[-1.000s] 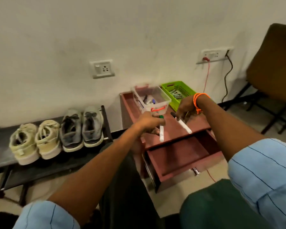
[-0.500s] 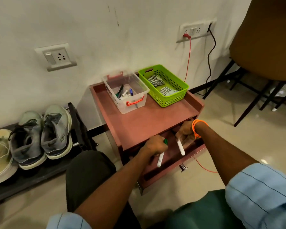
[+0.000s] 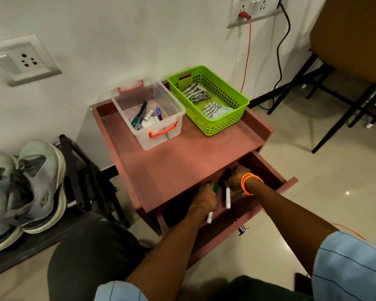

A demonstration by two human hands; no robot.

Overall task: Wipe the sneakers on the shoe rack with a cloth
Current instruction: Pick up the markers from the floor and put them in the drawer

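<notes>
While both hands are reaching into the open drawer (image 3: 267, 170) of the bench (image 3: 182, 157), the left hand (image 3: 204, 199) is gripping a green-capped marker (image 3: 211, 215) and the right hand (image 3: 237, 175) a white marker (image 3: 228, 197). The sneakers (image 3: 30, 192) are sitting unwiped on the shoe rack (image 3: 78, 170). Wiping is seemingly not started; next is likely fetching a cloth (image 3: 195, 94) from the green basket (image 3: 226, 124).

No text, brand or number can be read. The grey mesh sneaker with a pale sole (image 3: 38, 187) on the black shoe rack (image 3: 74, 170) bears a small dark emblem on its side, too blurred to make out.
</notes>
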